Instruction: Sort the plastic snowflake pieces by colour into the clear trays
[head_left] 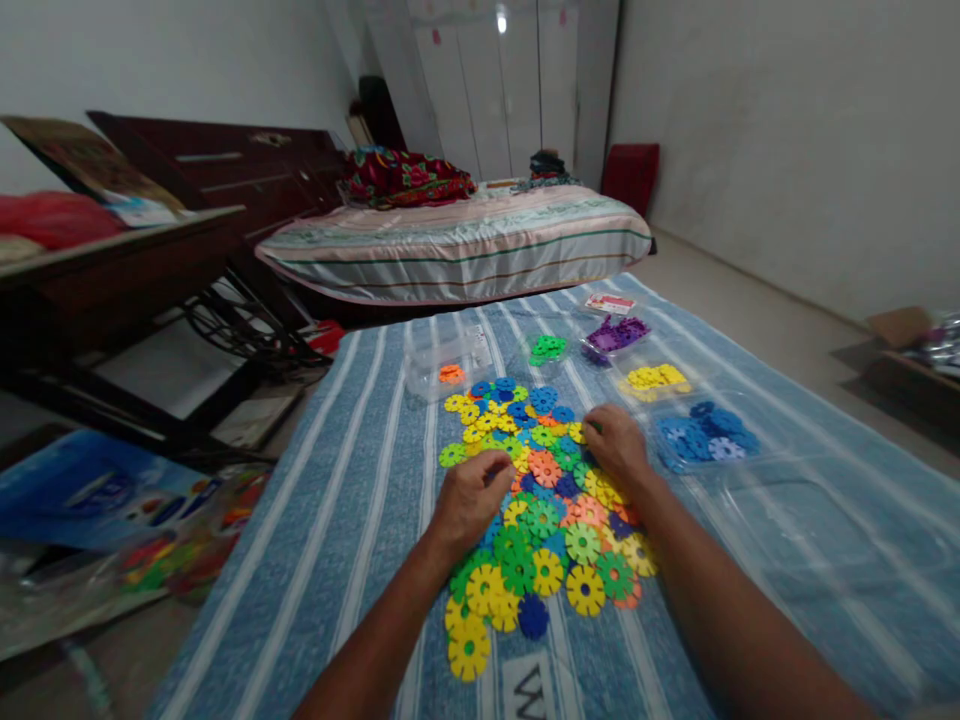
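A spread pile of notched plastic flower discs (546,467) in yellow, green, blue, orange and dark blue lies on a striped cloth. My left hand (474,497) rests over the pile's left side, its fingers curled together; whatever they may hold is hidden. On the right side, my right hand (616,442) is closed low over the discs, with a small bit of green at its fingertips. Beyond the pile, a clear box (424,368) has a few orange discs (451,374) in it. Sorted green discs (548,349), purple discs (616,335), yellow discs (657,379) and blue discs (705,434) sit in clear containers.
Near my right forearm lies a clear plastic lid or tray (795,520). A small printed card (610,303) is at the far edge of the striped cloth (360,480). A bed (465,245) stands beyond, and a dark wooden desk (127,260) is at the left.
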